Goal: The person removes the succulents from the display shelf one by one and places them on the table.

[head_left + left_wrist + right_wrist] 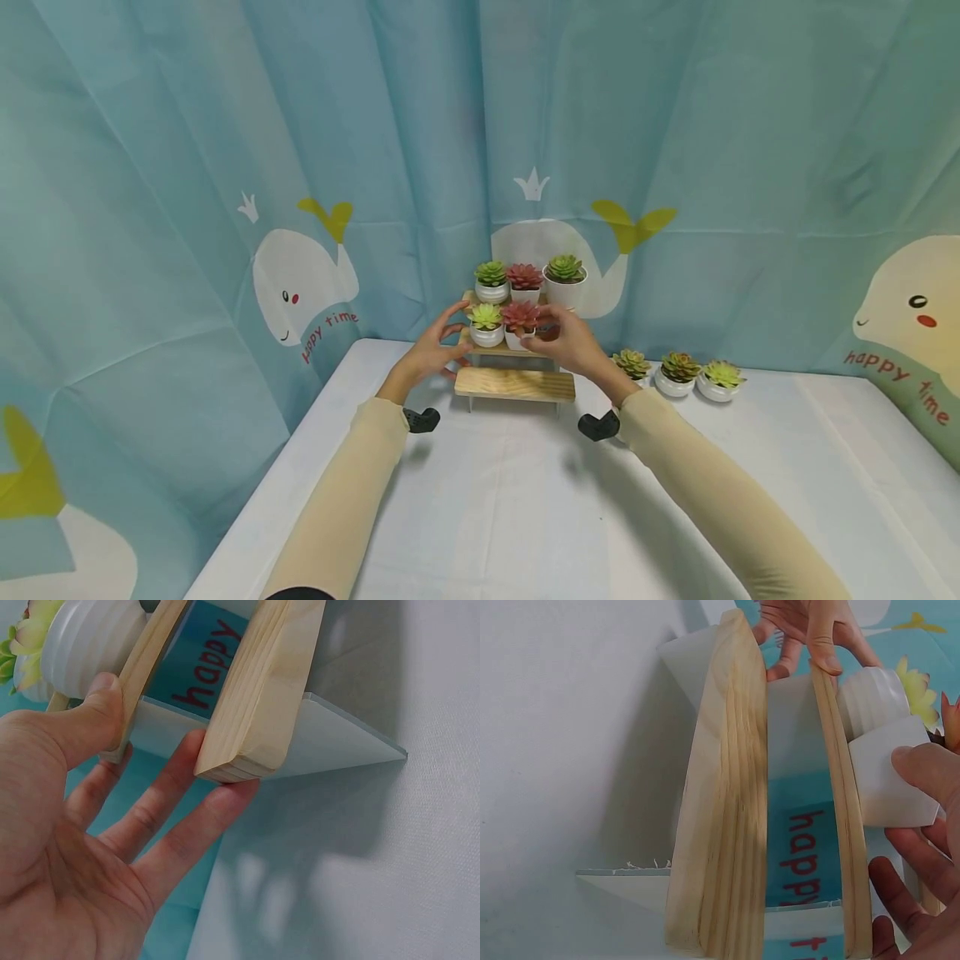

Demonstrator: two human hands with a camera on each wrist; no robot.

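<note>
A three-step wooden plant stand [515,384] stands by the curtain. My left hand [429,348] grips its left end; in the left wrist view the thumb lies on the middle shelf [154,664] and two fingertips touch the bottom shelf [251,697]. With my right hand [576,343] I hold a red potted succulent [521,318] on the middle shelf, the thumb against its white pot [889,776]. Left of it sits a yellow-green succulent [486,325]. The top shelf bears a green succulent [492,279], a red one [524,279] and a larger-potted green one [565,279].
Right of the stand, three more potted succulents line the table's back edge: one partly behind my right wrist [632,364], a dark green one [679,372] and a yellow-green one [722,381]. A blue whale-print curtain [420,125] hangs behind the white table [480,517].
</note>
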